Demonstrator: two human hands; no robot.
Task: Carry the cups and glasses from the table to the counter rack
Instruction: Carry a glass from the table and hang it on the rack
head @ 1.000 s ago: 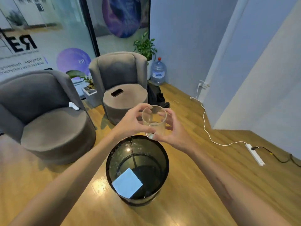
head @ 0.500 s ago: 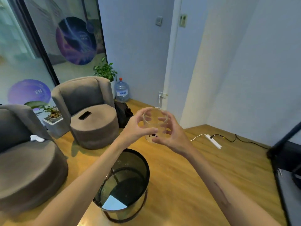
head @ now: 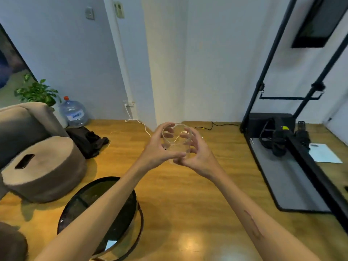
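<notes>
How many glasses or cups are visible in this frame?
1: a clear glass held up between the left hand and right hand, above the wooden floor. Others may sit outside the view.

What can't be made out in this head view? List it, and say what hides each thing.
- Counter rack: none in the head view.
- Glass: whether it holds any liquid; clear walls, motion blur, left hand and right hand wrapped round it.
- Round table: near part hidden by the left forearm and the bottom edge.
- Water jug label: blurred, unreadable.
</notes>
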